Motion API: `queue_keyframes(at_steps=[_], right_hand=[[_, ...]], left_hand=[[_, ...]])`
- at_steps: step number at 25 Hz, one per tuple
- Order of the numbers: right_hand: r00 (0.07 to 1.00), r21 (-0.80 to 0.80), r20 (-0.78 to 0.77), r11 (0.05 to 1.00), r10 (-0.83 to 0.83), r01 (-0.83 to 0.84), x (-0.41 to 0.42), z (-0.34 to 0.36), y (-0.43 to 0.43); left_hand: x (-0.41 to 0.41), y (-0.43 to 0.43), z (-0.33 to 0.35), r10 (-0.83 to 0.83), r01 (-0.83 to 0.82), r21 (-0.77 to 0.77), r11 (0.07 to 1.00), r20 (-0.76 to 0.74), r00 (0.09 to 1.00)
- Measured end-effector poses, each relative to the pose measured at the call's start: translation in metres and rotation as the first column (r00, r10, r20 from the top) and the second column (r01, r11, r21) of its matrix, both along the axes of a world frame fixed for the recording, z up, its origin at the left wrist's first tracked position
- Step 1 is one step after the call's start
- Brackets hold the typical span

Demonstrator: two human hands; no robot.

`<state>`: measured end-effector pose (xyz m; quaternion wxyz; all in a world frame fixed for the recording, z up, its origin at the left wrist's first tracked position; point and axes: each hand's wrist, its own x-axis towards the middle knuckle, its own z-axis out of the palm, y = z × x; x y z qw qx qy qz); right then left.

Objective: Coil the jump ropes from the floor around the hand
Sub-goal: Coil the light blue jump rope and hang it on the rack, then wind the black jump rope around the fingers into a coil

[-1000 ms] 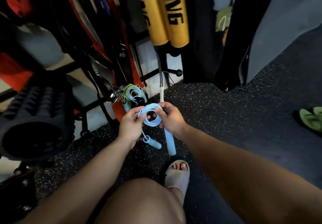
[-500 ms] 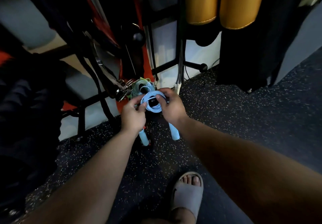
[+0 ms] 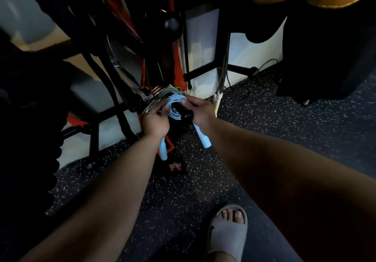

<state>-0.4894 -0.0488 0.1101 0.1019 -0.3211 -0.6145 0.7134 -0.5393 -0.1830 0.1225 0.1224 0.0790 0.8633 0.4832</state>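
**Desk:** What have the fingers got?

**Photographer:** Both sets are closed on one pale blue jump rope (image 3: 174, 107), wound into a tight coil. The fingers (image 3: 186, 101) of the right hand (image 3: 200, 112) pinch the coil's upper edge. The left hand (image 3: 155, 122) is curled round the coil's near side. A black peg (image 3: 184, 112) pokes through the middle of the loops.

**Desk:** Where is the rope, exactly?

**Photographer:** Off the floor, held between the two hands in front of a dark rack (image 3: 142, 90). Its two blue handles hang free: one handle (image 3: 163, 149) below the left wrist, the other handle (image 3: 202, 137) below the right. A second bundle of greenish rope (image 3: 172, 90) sits just behind, apparently on the same peg.

**Desk:** Which step is this?

**Photographer:** The winding looks finished; this reads as stowing the coil on the peg.

**Desk:** And next?

**Photographer:** Likely pushing the loops further along the peg without letting them spring loose, then opening both hands. The speckled floor (image 3: 264, 123) shows no other rope in frame; only a sandalled foot (image 3: 227, 229) and a dark strap (image 3: 176, 166) lie nearby.
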Motion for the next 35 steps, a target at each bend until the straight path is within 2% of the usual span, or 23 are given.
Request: queue_keyframes(at_steps=[3, 6, 9, 13, 16, 19, 22, 25, 28, 32, 35], right_hand=[[1.0, -0.024, 0.012, 1.0, 0.019, -0.019, -0.008, -0.001, 0.005], [0.997, -0.01, 0.017, 0.997, 0.076, -0.076, -0.006, 0.002, 0.006], [0.995, 0.102, 0.026, 0.99, 0.098, -0.1, 0.008, -0.001, 0.008], [0.993, 0.227, 0.078, 0.968, 0.094, -0.11, 0.041, 0.015, 0.012], [0.995, 0.174, 0.089, 0.983, 0.037, -0.052, 0.082, 0.035, 0.018], [0.994, 0.183, 0.107, 0.983, 0.01, -0.03, 0.132, 0.05, 0.024], [0.994, 0.242, 0.104, 0.97, -0.022, -0.003, 0.202, 0.078, 0.031], [0.989, 0.323, 0.125, 0.946, -0.08, 0.036, 0.283, 0.108, 0.038], [0.974, 0.403, 0.201, 0.915, -0.104, 0.015, 0.367, 0.132, 0.051], [0.94, 0.483, 0.249, 0.872, -0.231, 0.086, 0.505, 0.156, 0.069], [0.89, 0.496, 0.294, 0.852, -0.349, 0.17, 0.595, 0.15, 0.085]], left_hand=[[-0.009, 0.003, -0.006, -0.002, 0.0, -0.104, 0.995, -0.02, 1.0], [-0.005, 0.006, -0.006, 0.078, -0.074, -0.07, 0.995, 0.045, 0.996], [0.009, 0.003, -0.003, 0.011, -0.011, -0.03, 1.0, 0.01, 1.0], [0.04, -0.007, 0.008, 0.07, -0.071, 0.065, 0.995, 0.019, 0.997], [0.06, -0.021, 0.024, 0.1, -0.108, 0.079, 0.991, 0.095, 0.99], [0.09, -0.028, 0.044, 0.007, -0.021, 0.107, 0.994, 0.129, 0.992], [0.135, -0.015, 0.079, -0.215, 0.2, 0.112, 0.973, 0.139, 0.967], [0.183, 0.011, 0.12, -0.431, 0.422, 0.103, 0.901, 0.11, 0.895], [0.233, 0.045, 0.153, -0.62, 0.619, 0.034, 0.785, 0.072, 0.781], [0.318, 0.11, 0.203, -0.836, 0.836, -0.058, 0.546, 0.026, 0.548], [0.379, 0.156, 0.231, -0.926, 0.913, -0.172, 0.371, 0.009, 0.378]])
